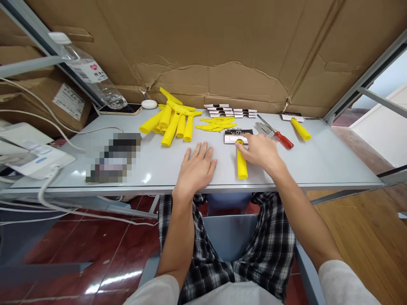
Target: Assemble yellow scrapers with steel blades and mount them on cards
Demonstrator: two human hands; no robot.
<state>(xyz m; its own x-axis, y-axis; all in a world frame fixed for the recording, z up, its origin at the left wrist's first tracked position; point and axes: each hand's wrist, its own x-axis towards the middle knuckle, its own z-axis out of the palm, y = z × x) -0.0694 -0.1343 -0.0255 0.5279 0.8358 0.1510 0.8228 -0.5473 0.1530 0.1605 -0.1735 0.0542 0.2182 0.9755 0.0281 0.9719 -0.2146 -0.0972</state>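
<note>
My left hand (197, 167) lies flat on the grey table, fingers spread, holding nothing. My right hand (262, 150) is on a yellow-handled scraper (242, 166), its thumb at the top of the handle and its index finger on the black and white card sleeve across the head. The handle points toward me; the palm side of the hand is hidden. Beyond my hands are a pile of yellow handles (171, 127), flat yellow strips (218, 124) and stacked folded cards (219, 111). Right of them lie thin metal blades (265, 129) and a red-handled screwdriver (284, 140).
Another yellow-handled scraper (300, 129) with a card lies at the right back. On the left are a blurred-out phone-like object (114, 159), a plastic bottle (95, 78), a white oval case (149, 104) and white cables (47, 190). Cardboard (206, 42) backs the table (337, 161).
</note>
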